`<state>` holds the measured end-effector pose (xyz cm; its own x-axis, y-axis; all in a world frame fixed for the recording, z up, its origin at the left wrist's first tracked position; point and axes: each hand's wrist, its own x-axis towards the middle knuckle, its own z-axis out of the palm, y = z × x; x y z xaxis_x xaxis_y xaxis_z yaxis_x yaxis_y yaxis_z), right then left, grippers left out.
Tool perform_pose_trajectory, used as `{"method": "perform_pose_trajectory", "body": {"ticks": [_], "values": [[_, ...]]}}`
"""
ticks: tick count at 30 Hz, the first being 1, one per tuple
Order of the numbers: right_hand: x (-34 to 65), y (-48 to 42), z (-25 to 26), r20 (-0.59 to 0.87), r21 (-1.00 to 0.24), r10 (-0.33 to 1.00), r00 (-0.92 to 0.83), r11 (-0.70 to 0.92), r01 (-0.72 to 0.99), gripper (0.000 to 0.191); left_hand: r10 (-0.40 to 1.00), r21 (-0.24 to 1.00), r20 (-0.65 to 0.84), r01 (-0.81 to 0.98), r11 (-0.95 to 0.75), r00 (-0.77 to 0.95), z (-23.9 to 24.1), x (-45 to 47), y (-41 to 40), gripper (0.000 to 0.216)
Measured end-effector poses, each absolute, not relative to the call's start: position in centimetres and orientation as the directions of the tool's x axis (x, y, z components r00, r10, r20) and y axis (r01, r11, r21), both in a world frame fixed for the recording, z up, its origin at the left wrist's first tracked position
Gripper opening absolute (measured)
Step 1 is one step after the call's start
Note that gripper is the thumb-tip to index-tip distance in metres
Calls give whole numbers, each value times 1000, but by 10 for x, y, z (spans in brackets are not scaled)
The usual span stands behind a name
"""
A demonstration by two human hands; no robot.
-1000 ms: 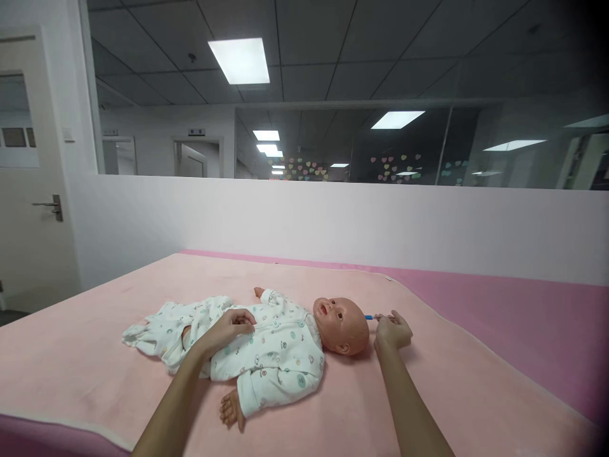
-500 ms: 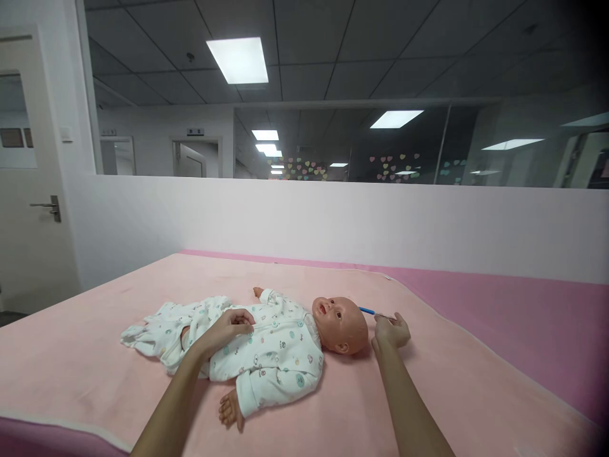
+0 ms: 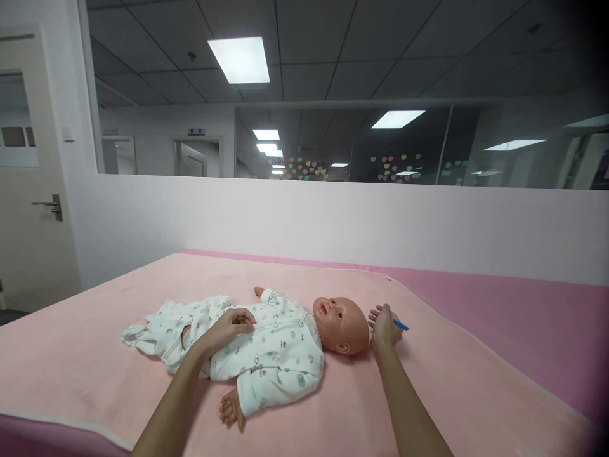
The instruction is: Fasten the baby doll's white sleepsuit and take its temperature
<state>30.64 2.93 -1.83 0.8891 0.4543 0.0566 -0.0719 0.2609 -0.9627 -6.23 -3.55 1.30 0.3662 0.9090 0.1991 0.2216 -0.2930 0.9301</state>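
Note:
A baby doll (image 3: 340,324) in a white printed romper (image 3: 271,355) lies on its back on a pink blanket (image 3: 428,393), head to the right. My left hand (image 3: 231,325) rests on the doll's belly with fingers curled, pinching the romper's front. Just right of the doll's head, my right hand (image 3: 383,327) is closed round a thin blue stick (image 3: 400,325), whose tip points to the right, away from the head.
The blanket covers a wide bed with a darker pink sheet (image 3: 523,317) showing at the right. A low white wall (image 3: 333,222) with glass above it runs behind the bed. A door (image 3: 28,190) stands at the left.
The blue stick pointed left toward the doll's head before; my right hand has turned and the stick now points right. My left hand has stayed on the doll's belly.

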Motion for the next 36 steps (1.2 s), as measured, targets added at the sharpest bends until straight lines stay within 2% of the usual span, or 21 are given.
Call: {"method": "perform_pose_trajectory", "body": {"ticks": [3, 5, 10, 14, 19, 24, 28, 33, 36], "values": [[303, 23, -14, 50, -968, 494, 868, 239, -80, 51, 907, 930, 205, 216, -298, 367, 12, -63, -35, 12], [303, 21, -13, 68, -985, 477, 876, 171, -17, 55, 907, 932, 205, 210, -295, 368, 11, -63, -34, 11], [308, 22, -13, 111, -994, 326, 939, 20, 111, 30, 906, 934, 203, 204, -293, 371, 11, -63, -34, 12], [311, 24, -12, 122, -991, 251, 960, -17, 130, 24, 907, 930, 207, 213, -299, 368, 11, -63, -34, 14], [307, 24, -15, 169, -985, 248, 954, 13, 171, 25, 905, 927, 213, 218, -307, 368, 12, -62, -36, 16], [299, 19, -15, 183, -968, 342, 922, 228, 107, 30, 905, 925, 215, 221, -309, 368, 12, -63, -36, 16], [297, 18, -11, 156, -952, 367, 917, 304, 40, 27, 904, 925, 214, 222, -309, 370, 11, -64, -36, 15], [299, 21, -13, 166, -949, 358, 919, 311, 50, 28, 907, 924, 210, 230, -306, 364, 11, -63, -35, 17], [302, 22, -15, 196, -965, 307, 931, 228, 128, 25, 905, 927, 211, 220, -305, 369, 11, -63, -35, 16]]}}
